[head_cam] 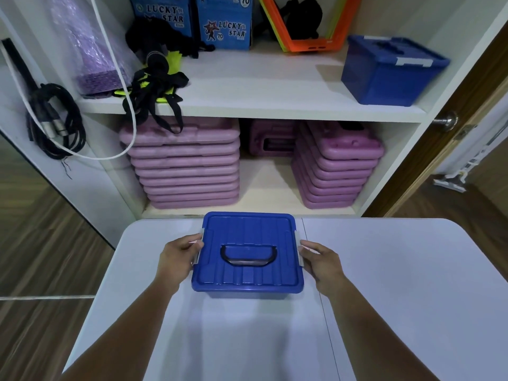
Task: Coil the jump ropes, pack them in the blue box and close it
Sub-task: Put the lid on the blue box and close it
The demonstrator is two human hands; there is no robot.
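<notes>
A blue box [247, 273] stands on the white table [398, 284], its lid on and a dark handle lying flat on top. My left hand [178, 257] touches the grey latch on the box's left side, fingers curled against it. My right hand [321, 261] presses the grey latch on the right side in the same way. No jump ropes show on the table; the box's contents are hidden by the lid.
Behind the table stands an open white cabinet [261, 111]. A second blue box [390, 70] sits on its shelf at the right, with black straps [156, 86] at the left. Stacks of purple cases [184, 163] fill the lower shelf. Black cables [55, 119] hang at the left.
</notes>
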